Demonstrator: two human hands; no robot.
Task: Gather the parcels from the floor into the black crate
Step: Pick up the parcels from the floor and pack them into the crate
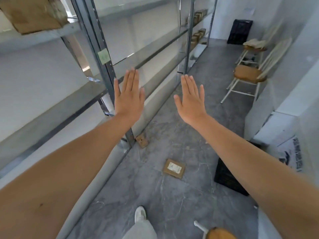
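A flat brown parcel (pixel 174 168) with a white label lies on the grey floor ahead of me. A smaller brown parcel (pixel 141 140) leans at the foot of the shelf post. A black crate (pixel 226 176) stands on the floor at the right, partly hidden behind my right forearm. My left hand (pixel 129 95) and my right hand (pixel 189 99) are stretched out in front of me at chest height, fingers straight and together, palms down, holding nothing, well above the parcels.
Metal shelving (pixel 107 66) runs along the left wall, with brown boxes (pixel 198 35) far down it. Two wooden chairs (pixel 248 75) stand at the right wall, a second black crate (pixel 240 31) at the far end. A white cabinet (pixel 276 125) flanks the right. My shoe (pixel 140 213) is below.
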